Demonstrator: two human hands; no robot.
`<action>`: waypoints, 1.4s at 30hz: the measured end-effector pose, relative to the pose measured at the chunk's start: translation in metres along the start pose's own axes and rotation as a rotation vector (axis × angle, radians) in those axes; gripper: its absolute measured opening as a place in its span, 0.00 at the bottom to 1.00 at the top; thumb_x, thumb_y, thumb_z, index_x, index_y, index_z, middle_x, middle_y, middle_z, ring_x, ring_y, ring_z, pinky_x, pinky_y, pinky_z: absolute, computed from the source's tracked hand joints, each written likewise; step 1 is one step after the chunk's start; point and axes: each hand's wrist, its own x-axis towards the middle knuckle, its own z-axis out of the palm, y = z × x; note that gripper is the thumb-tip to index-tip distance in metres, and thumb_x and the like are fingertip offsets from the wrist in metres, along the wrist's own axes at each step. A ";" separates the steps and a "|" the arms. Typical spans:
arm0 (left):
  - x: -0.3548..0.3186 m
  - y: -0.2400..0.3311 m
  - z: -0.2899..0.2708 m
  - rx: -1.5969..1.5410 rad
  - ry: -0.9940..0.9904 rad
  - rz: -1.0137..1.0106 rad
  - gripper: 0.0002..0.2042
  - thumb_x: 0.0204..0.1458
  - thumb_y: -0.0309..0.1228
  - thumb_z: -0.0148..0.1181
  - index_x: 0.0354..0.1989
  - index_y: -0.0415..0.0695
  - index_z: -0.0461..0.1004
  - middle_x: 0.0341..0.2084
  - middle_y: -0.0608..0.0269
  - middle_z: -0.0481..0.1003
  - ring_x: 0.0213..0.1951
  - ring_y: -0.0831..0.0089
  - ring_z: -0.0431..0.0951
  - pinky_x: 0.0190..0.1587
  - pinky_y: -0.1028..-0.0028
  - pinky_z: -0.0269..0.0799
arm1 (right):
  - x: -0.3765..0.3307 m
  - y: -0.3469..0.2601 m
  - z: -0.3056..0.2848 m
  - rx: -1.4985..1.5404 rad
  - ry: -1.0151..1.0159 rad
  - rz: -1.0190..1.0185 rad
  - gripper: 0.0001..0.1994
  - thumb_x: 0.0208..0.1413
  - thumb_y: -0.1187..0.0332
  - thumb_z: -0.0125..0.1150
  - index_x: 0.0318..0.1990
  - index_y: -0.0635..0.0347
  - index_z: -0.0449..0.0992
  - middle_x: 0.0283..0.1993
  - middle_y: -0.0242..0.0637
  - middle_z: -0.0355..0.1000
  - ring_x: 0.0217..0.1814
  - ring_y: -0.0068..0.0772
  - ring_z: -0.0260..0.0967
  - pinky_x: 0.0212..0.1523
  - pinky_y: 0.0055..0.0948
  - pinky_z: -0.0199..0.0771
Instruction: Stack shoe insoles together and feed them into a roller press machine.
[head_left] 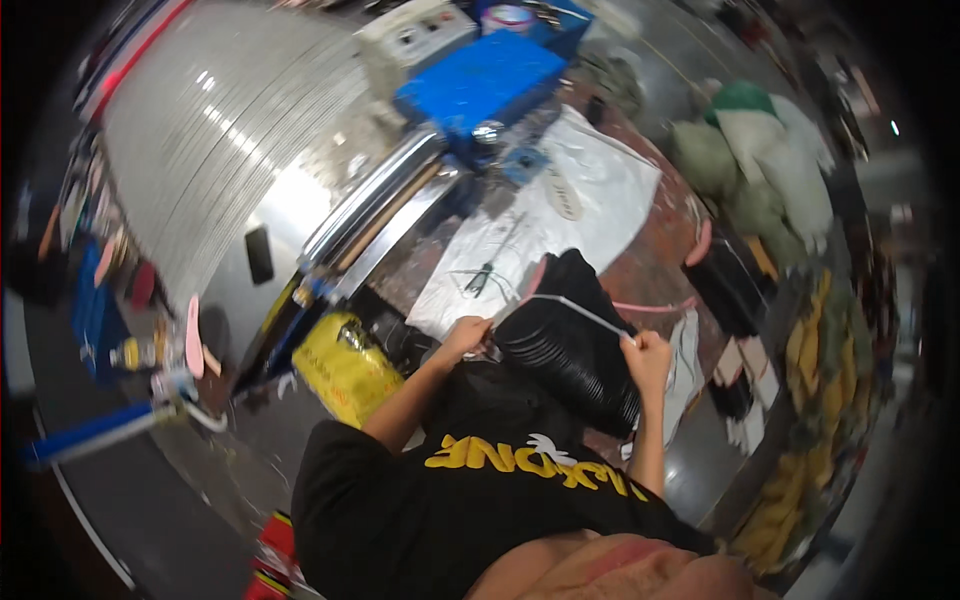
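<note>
A thick stack of black, thin curved pieces, which look like insoles (570,350), lies in front of me with a pink piece at its far left edge. Across its upper part runs a pale cord (585,310), drawn tight. My right hand (648,358) is closed in a fist on the cord at the stack's right side. To the left of the stack, my left hand (468,338) is closed too, in line with the cord's other side; the stretch between its fingers is blurred. Beyond it, a small dark-handled tool (482,280) rests on a white sack (545,225).
A machine with metal rollers (385,210) and a blue housing (480,85) stands ahead. Left of the stack sits a yellow package (347,368). Another black stack (728,290) is at the right, near filled sacks (750,160). A phone (259,255) lies on the metal surface.
</note>
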 end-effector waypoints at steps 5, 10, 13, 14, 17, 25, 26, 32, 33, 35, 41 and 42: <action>0.044 -0.015 -0.017 0.496 0.041 -0.033 0.33 0.58 0.53 0.48 0.11 0.36 0.72 0.09 0.53 0.71 0.12 0.62 0.72 0.20 0.61 0.68 | 0.077 -0.003 -0.019 0.023 0.025 0.035 0.16 0.45 0.64 0.64 0.17 0.67 0.70 0.14 0.49 0.64 0.15 0.43 0.65 0.21 0.38 0.63; 0.020 0.028 -0.005 0.722 0.155 -0.113 0.39 0.56 0.63 0.41 0.13 0.36 0.77 0.13 0.50 0.75 0.27 0.53 0.81 0.40 0.58 0.73 | 0.140 0.001 -0.028 -0.018 0.002 -0.004 0.14 0.45 0.63 0.64 0.18 0.66 0.73 0.17 0.51 0.67 0.21 0.52 0.70 0.24 0.41 0.67; 0.020 0.029 0.002 0.802 0.222 -0.114 0.42 0.54 0.68 0.37 0.12 0.38 0.76 0.13 0.50 0.75 0.27 0.54 0.81 0.39 0.58 0.73 | 0.178 0.007 -0.020 0.000 0.018 -0.048 0.13 0.45 0.62 0.62 0.20 0.64 0.75 0.20 0.52 0.70 0.23 0.53 0.72 0.27 0.43 0.70; 0.023 0.021 0.000 0.793 0.225 -0.126 0.42 0.54 0.68 0.38 0.11 0.37 0.76 0.12 0.50 0.74 0.26 0.54 0.81 0.39 0.59 0.73 | 0.193 0.009 -0.014 -0.004 0.025 -0.087 0.13 0.45 0.60 0.60 0.21 0.63 0.76 0.21 0.52 0.71 0.25 0.53 0.73 0.29 0.45 0.71; 0.025 0.026 0.002 0.785 0.218 -0.148 0.41 0.53 0.67 0.41 0.10 0.37 0.75 0.09 0.52 0.72 0.21 0.56 0.79 0.35 0.60 0.73 | 0.237 0.020 0.008 -0.110 -0.010 -0.161 0.15 0.46 0.58 0.57 0.23 0.62 0.78 0.26 0.53 0.74 0.30 0.57 0.74 0.35 0.50 0.74; 0.029 0.033 0.014 0.682 0.253 -0.146 0.41 0.55 0.64 0.47 0.04 0.37 0.68 0.02 0.57 0.65 0.08 0.65 0.68 0.18 0.66 0.67 | 0.284 0.052 0.067 -0.008 -0.079 -0.083 0.12 0.45 0.62 0.57 0.29 0.62 0.79 0.29 0.54 0.75 0.34 0.58 0.75 0.40 0.50 0.75; 0.026 0.036 0.014 0.639 0.237 -0.166 0.40 0.55 0.63 0.47 0.03 0.37 0.67 0.02 0.57 0.64 0.06 0.66 0.66 0.16 0.67 0.65 | 0.282 0.058 0.063 0.057 -0.088 -0.112 0.12 0.45 0.62 0.57 0.31 0.63 0.79 0.30 0.54 0.75 0.35 0.57 0.75 0.41 0.49 0.75; 0.023 0.035 0.017 0.573 0.270 -0.198 0.40 0.56 0.63 0.47 0.02 0.39 0.64 0.01 0.58 0.61 0.04 0.69 0.61 0.09 0.70 0.57 | 0.269 0.185 -0.023 0.025 0.159 0.008 0.13 0.50 0.70 0.51 0.40 0.60 0.79 0.40 0.52 0.76 0.45 0.54 0.73 0.46 0.44 0.73; 0.023 0.033 0.015 0.571 0.273 -0.201 0.40 0.56 0.62 0.47 0.02 0.39 0.64 0.01 0.58 0.61 0.03 0.68 0.61 0.09 0.70 0.57 | 0.270 0.221 -0.050 0.018 0.133 0.129 0.14 0.50 0.70 0.52 0.43 0.58 0.79 0.42 0.53 0.75 0.48 0.54 0.73 0.47 0.44 0.73; 0.027 0.034 0.018 0.570 0.262 -0.202 0.40 0.56 0.62 0.48 0.02 0.39 0.63 0.01 0.57 0.61 0.03 0.68 0.60 0.09 0.69 0.57 | 0.258 0.332 -0.079 -0.251 0.343 0.164 0.17 0.47 0.75 0.53 0.47 0.63 0.75 0.46 0.53 0.74 0.50 0.56 0.71 0.51 0.46 0.72; 0.023 0.038 0.018 0.505 0.299 -0.268 0.37 0.55 0.60 0.53 0.03 0.41 0.63 0.02 0.58 0.62 0.04 0.68 0.61 0.08 0.70 0.56 | 0.241 0.462 -0.107 -0.588 0.262 0.162 0.18 0.47 0.74 0.56 0.48 0.64 0.71 0.51 0.53 0.71 0.54 0.48 0.70 0.52 0.44 0.71; 0.024 0.037 0.017 0.522 0.326 -0.256 0.37 0.55 0.59 0.53 0.03 0.41 0.62 0.02 0.58 0.62 0.04 0.68 0.61 0.08 0.70 0.55 | 0.241 0.464 -0.106 -0.612 0.268 0.128 0.15 0.48 0.73 0.56 0.45 0.64 0.72 0.48 0.52 0.73 0.51 0.48 0.71 0.50 0.45 0.72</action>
